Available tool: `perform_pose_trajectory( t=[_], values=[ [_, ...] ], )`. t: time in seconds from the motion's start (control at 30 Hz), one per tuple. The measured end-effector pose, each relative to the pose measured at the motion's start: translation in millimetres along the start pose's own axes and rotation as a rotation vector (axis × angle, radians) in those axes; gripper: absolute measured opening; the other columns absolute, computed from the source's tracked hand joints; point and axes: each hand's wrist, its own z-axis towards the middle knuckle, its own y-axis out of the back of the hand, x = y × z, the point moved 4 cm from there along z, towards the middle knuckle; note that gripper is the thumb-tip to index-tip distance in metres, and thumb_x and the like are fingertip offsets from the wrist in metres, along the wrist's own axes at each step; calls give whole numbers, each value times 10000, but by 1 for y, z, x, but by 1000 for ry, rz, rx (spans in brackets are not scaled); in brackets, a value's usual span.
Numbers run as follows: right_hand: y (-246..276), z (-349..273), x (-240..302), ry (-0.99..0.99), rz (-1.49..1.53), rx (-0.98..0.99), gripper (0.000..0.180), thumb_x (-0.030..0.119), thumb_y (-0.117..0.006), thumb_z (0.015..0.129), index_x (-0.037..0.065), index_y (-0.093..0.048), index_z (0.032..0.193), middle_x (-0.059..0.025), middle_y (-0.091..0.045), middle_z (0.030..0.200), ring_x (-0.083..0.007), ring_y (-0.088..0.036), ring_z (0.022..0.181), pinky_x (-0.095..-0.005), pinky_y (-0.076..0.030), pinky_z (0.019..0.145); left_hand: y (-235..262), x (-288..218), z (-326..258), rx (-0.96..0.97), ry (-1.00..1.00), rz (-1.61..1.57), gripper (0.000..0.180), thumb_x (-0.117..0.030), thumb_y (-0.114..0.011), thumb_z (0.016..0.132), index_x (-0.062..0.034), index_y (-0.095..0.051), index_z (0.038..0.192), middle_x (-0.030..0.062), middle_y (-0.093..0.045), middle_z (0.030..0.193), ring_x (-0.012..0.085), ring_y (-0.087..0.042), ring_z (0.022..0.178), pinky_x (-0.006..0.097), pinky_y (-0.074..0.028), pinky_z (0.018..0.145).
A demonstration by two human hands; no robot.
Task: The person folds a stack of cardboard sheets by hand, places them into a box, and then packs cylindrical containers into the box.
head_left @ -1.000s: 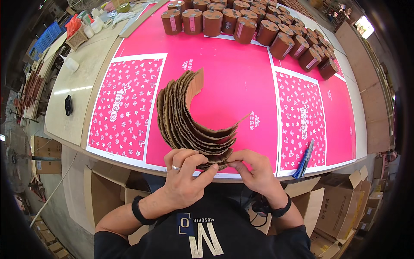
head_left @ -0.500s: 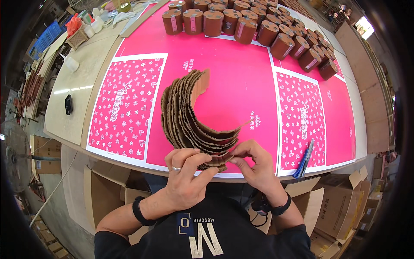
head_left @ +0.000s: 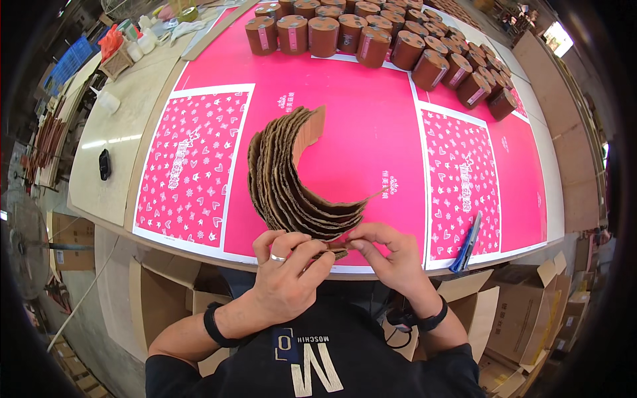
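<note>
Pinching the near end of curved cardboard strips (head_left: pixel 279 172) with both hands over a pink printed sheet (head_left: pixel 358 132).
Head view: my left hand (head_left: pixel 286 272), fingers bent and nearly closed, grips the strips nearest me; my right hand (head_left: pixel 391 257) has thumb and forefinger brought together on a strip's right end. The strips stand on edge, nested in an arc. A blue utility knife (head_left: pixel 466 245) lies right of my right hand; brown cylinders (head_left: pixel 323 38) stand along the far side.

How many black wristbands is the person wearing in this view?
2: one wristband around the left wrist, the other around the right wrist. Neither is hidden.
</note>
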Motion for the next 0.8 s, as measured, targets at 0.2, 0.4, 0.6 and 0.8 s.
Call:
perform_pose_trajectory(
  t=[0.2, 0.4, 0.6, 0.8],
  values=[
    [-2, 13, 10, 13, -24, 47, 212, -4, -724, 887, 39, -701, 1093, -96, -711, 918, -214, -719, 830, -314, -585, 766, -2, 3, -3, -20, 31, -38, 311, -13, -681, 712, -88, -722, 1011, -1, -683, 970, 221, -563, 982, 413, -346, 916],
    [-4, 17, 9, 169, -113, 110, 200, -27, -715, 867, 36, -696, 1056, -108, -677, 914, -256, -691, 862, -340, -557, 752, 2, 2, 0, 1, -6, -20, 323, -6, -679, 708, -96, -731, 1014, -16, -666, 950, 218, -545, 977, 410, -347, 914],
    [2, 10, 7, 220, -209, 62, 218, -88, -668, 851, 40, -696, 1026, -110, -669, 894, -268, -675, 828, -354, -542, 717, 4, 6, -3, 16, -22, 0, 378, -11, -680, 653, -104, -741, 1015, 55, -632, 1096, 252, -539, 989, 422, -368, 902],
    [-4, 0, 1, 134, -111, 111, 253, -89, -650, 864, 33, -700, 1080, -118, -671, 921, -268, -679, 846, -343, -545, 727, 2, 7, 2, 9, -70, -11, 389, -14, -690, 655, -93, -740, 1033, 63, -594, 1051, 271, -532, 989, 419, -373, 864]
  ],
)
